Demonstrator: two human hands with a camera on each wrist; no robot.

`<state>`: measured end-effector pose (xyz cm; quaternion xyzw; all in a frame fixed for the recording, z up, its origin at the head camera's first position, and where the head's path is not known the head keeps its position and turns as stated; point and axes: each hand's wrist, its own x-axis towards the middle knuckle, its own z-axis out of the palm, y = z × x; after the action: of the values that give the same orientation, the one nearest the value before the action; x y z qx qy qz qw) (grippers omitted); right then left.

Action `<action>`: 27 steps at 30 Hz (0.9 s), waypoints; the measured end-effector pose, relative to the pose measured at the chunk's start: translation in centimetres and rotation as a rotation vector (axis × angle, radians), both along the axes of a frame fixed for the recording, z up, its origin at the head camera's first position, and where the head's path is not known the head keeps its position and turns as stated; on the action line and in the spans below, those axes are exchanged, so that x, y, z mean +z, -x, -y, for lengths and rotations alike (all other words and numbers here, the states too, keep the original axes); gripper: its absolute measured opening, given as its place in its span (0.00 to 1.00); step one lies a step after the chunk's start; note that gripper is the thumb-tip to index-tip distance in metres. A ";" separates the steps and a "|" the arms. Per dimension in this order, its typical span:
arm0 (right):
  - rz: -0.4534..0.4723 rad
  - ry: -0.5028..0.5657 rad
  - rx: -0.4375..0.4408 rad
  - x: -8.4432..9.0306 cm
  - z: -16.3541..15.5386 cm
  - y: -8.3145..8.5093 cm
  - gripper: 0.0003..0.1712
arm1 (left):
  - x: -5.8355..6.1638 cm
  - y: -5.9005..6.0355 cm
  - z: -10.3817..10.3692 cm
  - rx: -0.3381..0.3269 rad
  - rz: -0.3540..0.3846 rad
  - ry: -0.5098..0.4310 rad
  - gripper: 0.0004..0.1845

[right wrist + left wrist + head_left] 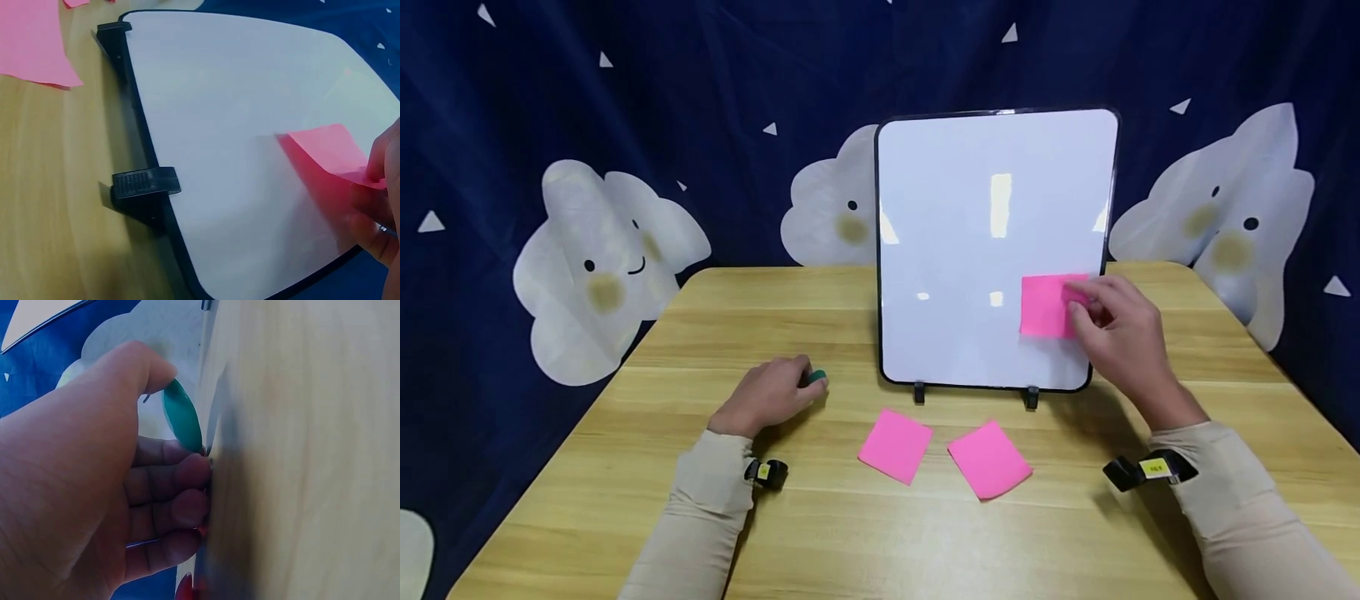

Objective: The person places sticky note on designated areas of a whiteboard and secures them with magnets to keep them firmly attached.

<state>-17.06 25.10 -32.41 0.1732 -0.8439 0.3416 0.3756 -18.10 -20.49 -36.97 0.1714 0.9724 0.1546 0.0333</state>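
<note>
Writing: none readable. The board (970, 250) is blank; the yellow tags on your two wrist bands (1153, 468) are too small to read.

Right hand (1116, 333): raised at the lower right of the board, fingers curled, thumb and fingertips pinching the right edge of a pink note (1047, 307). The note lies against the board's face near its right rim; the right wrist view shows the pinched corner lifted off the surface while the rest lies flat.

Left hand (767, 396): resting on the bench (625, 467), left of the board and near its lower left corner. Fingers curled in, knuckles down on the wood. The thumb and forefinger hold a small teal piece (183, 415); only a thin curved rim of it shows, and what it is cannot be told.

Board: white, dark frame, rounded corners, standing nearly upright on two black clip feet (145, 182) at the middle of the bench, facing you.

Loose notes: two more pink squares lying flat on the bench just in front of the feet. The left one (896, 445) and the right one (989, 459) sit side by side, close but apart, each turned at an angle.

Backdrop: dark blue curtain (700, 83) behind the bench, printed with white cloud faces and small triangles.

Sleeves: beige, on both arms.
</note>
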 end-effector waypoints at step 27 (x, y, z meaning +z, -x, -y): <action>-0.091 0.105 -0.080 1.2 -0.1 1.9 0.14 | -0.3 0.1 0.1 0.005 0.013 -0.006 0.17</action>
<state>-18.96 25.18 -31.24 0.1346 -0.8132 0.3619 0.4353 -18.18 -20.63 -37.30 0.1679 0.9722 0.1586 0.0386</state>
